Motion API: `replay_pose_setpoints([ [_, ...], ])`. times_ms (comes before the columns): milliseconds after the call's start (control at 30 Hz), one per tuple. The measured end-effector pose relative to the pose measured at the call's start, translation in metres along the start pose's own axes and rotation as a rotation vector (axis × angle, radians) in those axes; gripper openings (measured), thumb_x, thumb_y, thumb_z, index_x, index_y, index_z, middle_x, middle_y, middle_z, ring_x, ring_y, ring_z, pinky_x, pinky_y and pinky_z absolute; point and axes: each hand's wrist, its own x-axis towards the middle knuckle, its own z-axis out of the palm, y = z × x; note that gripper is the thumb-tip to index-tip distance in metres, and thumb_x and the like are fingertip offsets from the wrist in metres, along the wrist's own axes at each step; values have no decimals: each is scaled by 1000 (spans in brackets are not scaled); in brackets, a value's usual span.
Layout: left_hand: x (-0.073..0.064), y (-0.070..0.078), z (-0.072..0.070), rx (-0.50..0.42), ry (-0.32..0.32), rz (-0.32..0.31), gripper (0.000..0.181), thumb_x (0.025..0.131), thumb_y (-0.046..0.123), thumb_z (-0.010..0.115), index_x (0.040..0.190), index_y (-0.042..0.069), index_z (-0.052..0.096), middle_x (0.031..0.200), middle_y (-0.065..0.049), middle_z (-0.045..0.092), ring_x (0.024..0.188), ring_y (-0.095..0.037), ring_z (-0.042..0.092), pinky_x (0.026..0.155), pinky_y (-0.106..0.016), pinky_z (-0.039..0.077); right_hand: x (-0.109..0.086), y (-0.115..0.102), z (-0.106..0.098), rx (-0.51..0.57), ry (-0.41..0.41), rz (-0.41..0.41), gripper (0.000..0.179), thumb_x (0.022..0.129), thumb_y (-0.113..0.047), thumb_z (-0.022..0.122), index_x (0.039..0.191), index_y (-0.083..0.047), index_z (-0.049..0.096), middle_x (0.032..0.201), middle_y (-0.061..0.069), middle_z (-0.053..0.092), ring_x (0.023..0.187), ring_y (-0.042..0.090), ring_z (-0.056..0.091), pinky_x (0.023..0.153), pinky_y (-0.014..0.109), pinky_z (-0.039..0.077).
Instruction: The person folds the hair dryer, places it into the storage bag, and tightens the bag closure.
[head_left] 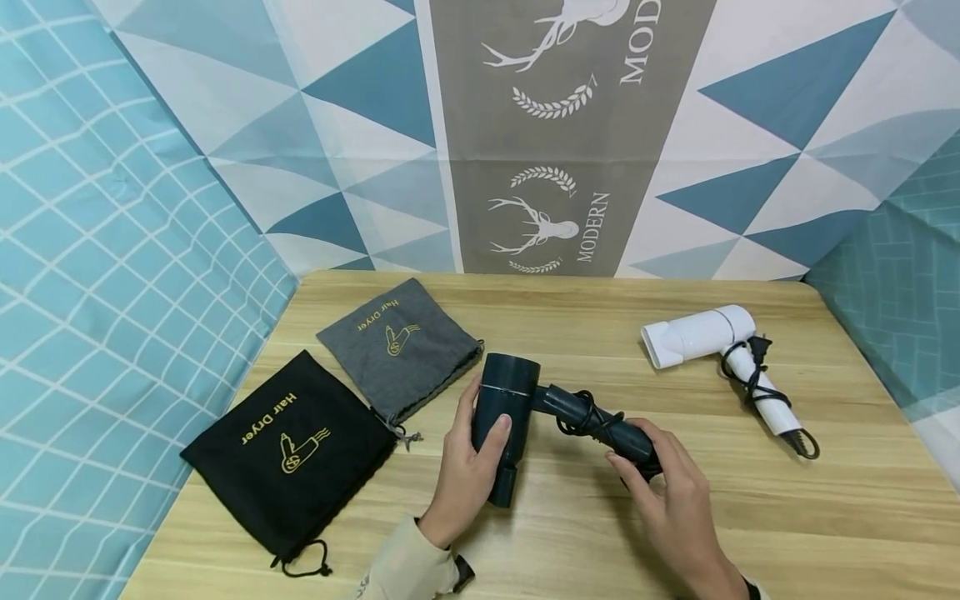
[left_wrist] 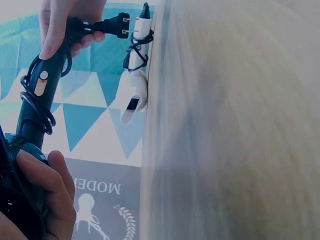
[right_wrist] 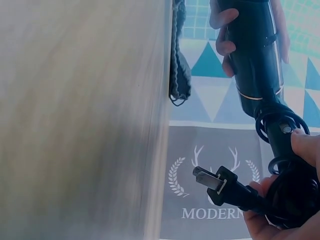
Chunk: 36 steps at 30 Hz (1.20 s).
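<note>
A dark green hair dryer (head_left: 517,402) is held between both hands above the table, its handle unfolded to the right. My left hand (head_left: 467,467) grips the barrel, thumb across its near side. Around the end of the handle, my right hand (head_left: 671,492) curls its fingers. The black cord (head_left: 588,414) is wound about the handle, and its plug (right_wrist: 222,185) sticks out beside the right hand in the right wrist view. A button and a switch (left_wrist: 41,82) show on the handle in the left wrist view.
On the right of the wooden table (head_left: 585,533) lies a white hair dryer (head_left: 701,337) with its cord wrapped round the handle. To the left lie a black drawstring bag (head_left: 300,492) and, behind it, a grey one (head_left: 442,333). Patterned cloth walls (head_left: 375,125) stand behind and beside the table.
</note>
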Motion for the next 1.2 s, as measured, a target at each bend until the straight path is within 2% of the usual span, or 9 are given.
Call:
replay_pose_setpoints([
  [533,-6,5,6,1,25,36,62,104,26,53,156,32,21,129,-7,61,95,-21,65,73,-33,56,-3,-2,3,-16,73,-20,55,76,7,82,126,1,61,108,13,65,96,4,59,79,6,43],
  [867,-9,4,11,-14,71,51,63,103,22,55,156,30,22,129,-8,60,96,-21,64,77,-33,55,-4,-7,4,-2,85,5,55,75,6,82,125,4,60,107,13,64,94,7,58,80,6,43],
  [1067,-12,4,17,-59,71,15,63,104,24,54,157,30,20,135,-8,56,105,-21,64,82,-34,55,-7,-10,6,-11,110,16,54,74,6,84,122,5,60,107,15,66,97,9,59,82,7,42],
  [1200,-13,4,19,-60,69,-18,62,105,27,53,157,31,18,134,-8,58,104,-21,64,82,-34,54,-8,-11,6,-28,120,15,53,74,5,85,121,4,60,108,14,66,96,8,59,81,6,42],
])
